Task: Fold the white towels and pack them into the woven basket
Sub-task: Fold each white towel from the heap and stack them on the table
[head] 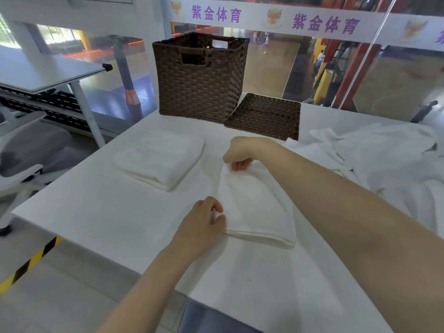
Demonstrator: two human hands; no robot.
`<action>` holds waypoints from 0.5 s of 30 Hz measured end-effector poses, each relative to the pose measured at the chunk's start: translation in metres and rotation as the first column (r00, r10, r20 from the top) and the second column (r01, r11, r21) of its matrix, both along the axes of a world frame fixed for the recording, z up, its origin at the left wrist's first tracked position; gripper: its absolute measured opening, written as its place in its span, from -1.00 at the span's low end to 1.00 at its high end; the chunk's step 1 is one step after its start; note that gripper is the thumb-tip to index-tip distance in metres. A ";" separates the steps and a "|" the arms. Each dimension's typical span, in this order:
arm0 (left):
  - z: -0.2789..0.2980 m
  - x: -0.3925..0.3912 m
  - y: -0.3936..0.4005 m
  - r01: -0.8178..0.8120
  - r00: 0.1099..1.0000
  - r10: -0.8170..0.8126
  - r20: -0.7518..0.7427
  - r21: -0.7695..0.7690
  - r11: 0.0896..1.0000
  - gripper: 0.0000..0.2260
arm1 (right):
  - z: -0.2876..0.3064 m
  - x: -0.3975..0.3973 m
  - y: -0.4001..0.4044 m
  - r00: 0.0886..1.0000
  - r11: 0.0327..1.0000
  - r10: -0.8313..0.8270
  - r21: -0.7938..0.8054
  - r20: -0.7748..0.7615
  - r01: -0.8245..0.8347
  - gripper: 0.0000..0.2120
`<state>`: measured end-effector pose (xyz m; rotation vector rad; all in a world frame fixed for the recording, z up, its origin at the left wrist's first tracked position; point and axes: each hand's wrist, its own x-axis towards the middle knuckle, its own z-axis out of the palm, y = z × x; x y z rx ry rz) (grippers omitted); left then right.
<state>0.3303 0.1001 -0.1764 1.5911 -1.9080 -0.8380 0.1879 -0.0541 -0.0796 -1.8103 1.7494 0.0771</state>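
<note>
Folded stack (159, 158) at 10 o'clock on table (96, 212), well apart from hands. Left hand (204, 224) pinches towel (257, 212) near corner; right hand (240, 152) pinches far corner, fingertips partly hidden. Basket (197, 78) at 12 o'clock, inside unseen; lid (264, 116) flat beside. Unfolded pile (384, 159) at 2 o'clock, cut off.

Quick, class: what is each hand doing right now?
Left hand: pinches the near corner of the folded towel.
Right hand: fingers curled, grips the towel's far edge.
</note>
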 end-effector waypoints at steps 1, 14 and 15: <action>0.000 0.000 0.000 -0.003 1.000 0.003 0.013 -0.006 1.000 -0.90 | -0.004 -0.001 0.001 1.000 1.000 0.008 -0.004 -0.018 -0.008 -0.79; 0.030 -0.003 -0.060 0.064 0.987 -0.093 0.133 0.208 0.976 -0.40 | -0.043 -0.082 0.057 0.953 0.731 -0.127 -0.624 0.274 0.276 -0.70; 0.032 -0.008 -0.072 0.069 0.987 -0.098 0.127 0.215 0.974 -0.39 | -0.042 -0.092 0.060 0.950 0.729 -0.197 -0.612 0.241 0.306 -0.74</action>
